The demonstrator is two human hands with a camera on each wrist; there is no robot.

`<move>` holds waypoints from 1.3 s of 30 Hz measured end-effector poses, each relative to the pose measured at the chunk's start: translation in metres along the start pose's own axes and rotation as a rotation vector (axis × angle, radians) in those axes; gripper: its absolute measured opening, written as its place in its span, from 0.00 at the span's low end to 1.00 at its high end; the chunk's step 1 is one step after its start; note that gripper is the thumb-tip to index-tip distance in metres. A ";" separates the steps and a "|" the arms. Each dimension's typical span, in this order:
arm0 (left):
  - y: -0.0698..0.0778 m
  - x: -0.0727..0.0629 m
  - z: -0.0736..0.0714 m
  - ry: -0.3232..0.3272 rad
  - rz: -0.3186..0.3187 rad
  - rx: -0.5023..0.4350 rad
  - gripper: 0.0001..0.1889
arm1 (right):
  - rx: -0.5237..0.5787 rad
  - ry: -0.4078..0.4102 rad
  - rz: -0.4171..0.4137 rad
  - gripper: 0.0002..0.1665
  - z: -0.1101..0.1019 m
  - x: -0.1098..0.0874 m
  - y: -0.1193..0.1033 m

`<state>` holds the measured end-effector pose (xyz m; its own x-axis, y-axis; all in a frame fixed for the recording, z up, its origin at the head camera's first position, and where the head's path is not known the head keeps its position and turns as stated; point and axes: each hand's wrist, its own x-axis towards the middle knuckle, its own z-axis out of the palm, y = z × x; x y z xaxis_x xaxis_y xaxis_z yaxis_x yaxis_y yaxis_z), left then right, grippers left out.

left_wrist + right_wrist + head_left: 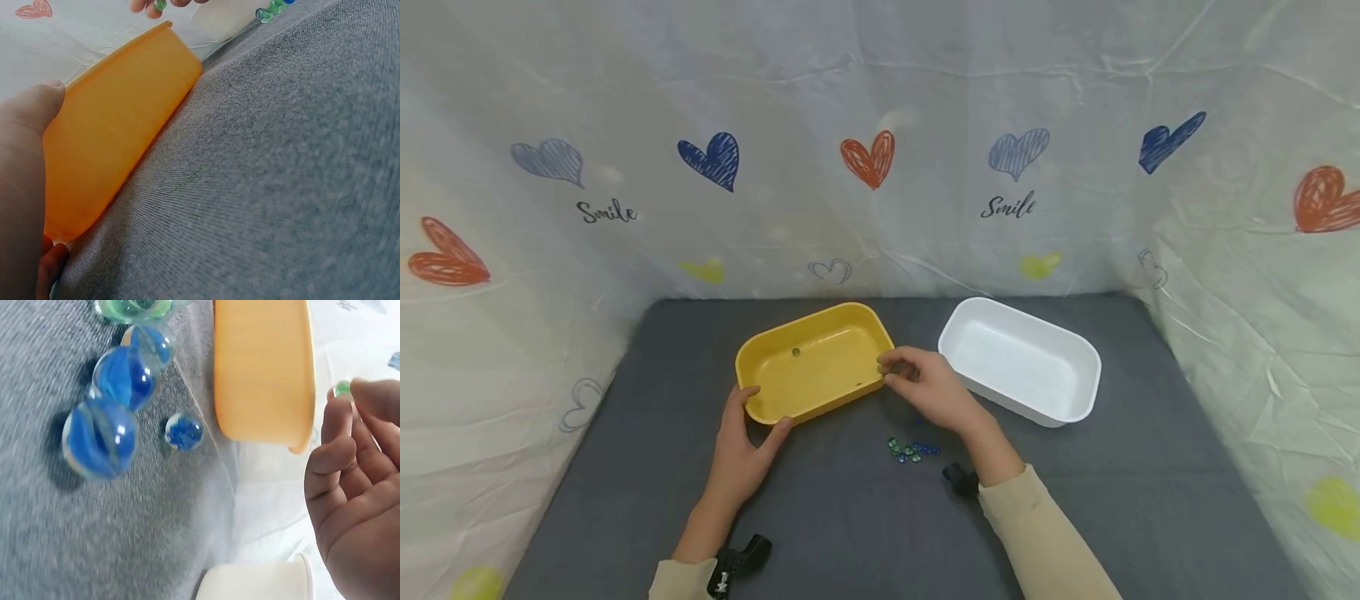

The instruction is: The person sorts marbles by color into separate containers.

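With my left hand point(740, 457) I hold the near left corner of a yellow plastic bin point(831, 367), thumb at the front wall and fingers at the left rim. My right hand point(931, 390) is raised at the bin's right end. Between its thumb and fingertips it pinches a green glass marble point(342, 390), level with the rim. One marble point(796, 352) lies on the bin's floor toward the back left, and a small dark spot shows near its front wall. In the right wrist view, blue swirled marbles point(100, 439) lie on the cloth.
A white bin point(1018, 358) stands to the right of the yellow one, angled the other way. Several green and blue marbles point(902, 457) are clustered on the grey cloth point(850, 525) in front. Behind hangs a white curtain point(790, 233) with printed hearts.
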<state>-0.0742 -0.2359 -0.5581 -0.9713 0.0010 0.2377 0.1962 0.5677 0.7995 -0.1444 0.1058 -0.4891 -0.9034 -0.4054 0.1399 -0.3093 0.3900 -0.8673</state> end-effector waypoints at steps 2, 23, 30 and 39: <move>0.000 0.000 0.000 -0.003 0.003 -0.005 0.44 | -0.002 0.014 0.005 0.16 0.002 0.003 0.001; -0.002 0.001 0.001 0.004 0.009 0.003 0.43 | -0.048 0.065 0.073 0.15 0.015 0.016 0.010; 0.000 0.000 0.000 -0.003 0.003 -0.001 0.43 | -0.041 0.064 0.081 0.14 0.015 0.015 0.009; 0.001 0.000 0.000 -0.006 -0.009 -0.006 0.43 | -0.056 0.062 0.099 0.15 0.015 0.014 0.008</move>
<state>-0.0740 -0.2355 -0.5570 -0.9738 0.0006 0.2276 0.1884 0.5628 0.8048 -0.1553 0.0904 -0.5014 -0.9465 -0.3112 0.0859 -0.2322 0.4715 -0.8507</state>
